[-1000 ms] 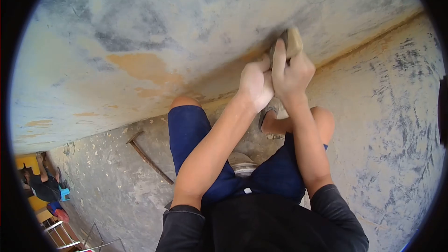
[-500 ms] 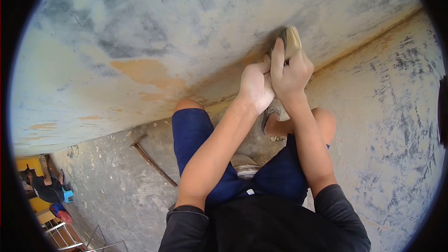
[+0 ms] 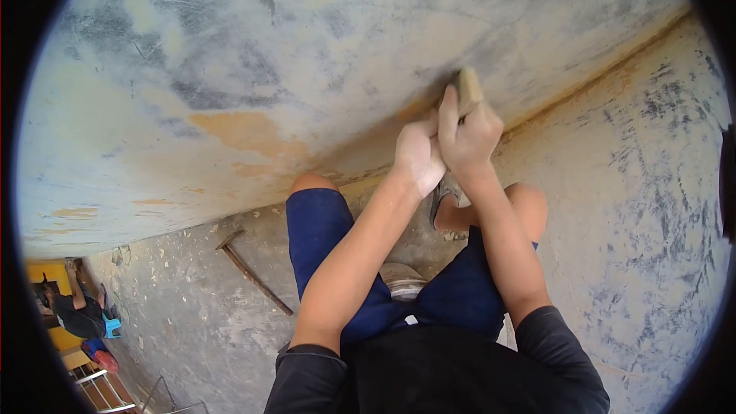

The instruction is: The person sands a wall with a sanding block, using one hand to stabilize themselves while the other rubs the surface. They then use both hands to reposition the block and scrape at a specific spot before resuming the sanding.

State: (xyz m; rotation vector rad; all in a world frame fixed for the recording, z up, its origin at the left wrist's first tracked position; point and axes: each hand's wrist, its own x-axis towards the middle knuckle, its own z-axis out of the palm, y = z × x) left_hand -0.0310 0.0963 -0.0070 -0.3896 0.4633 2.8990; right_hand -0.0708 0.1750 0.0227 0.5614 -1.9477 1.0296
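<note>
A pale, dusty block (image 3: 469,89) lies against the lower part of the patchy wall (image 3: 322,38). My right hand (image 3: 474,135) is wrapped round it, one finger stretched along its side. Just left of that, touching it, is my left hand (image 3: 418,150), closed and coated in white dust. Its fingertips are hidden behind my right hand, so what they grip cannot be made out. An orange-brown patch (image 3: 245,132) shows on the wall to the left.
A hammer-like tool with a wooden handle (image 3: 257,276) lies on the grey floor (image 3: 184,299) left of my knees. At the far left a person (image 3: 78,313) sits near a blue stool (image 3: 112,327). Below them is a metal rack (image 3: 100,391). Another mottled surface (image 3: 613,215) rises at right.
Both hands have moved slightly down, and the block has come down and a little left with my right hand. The view has shifted slightly.
</note>
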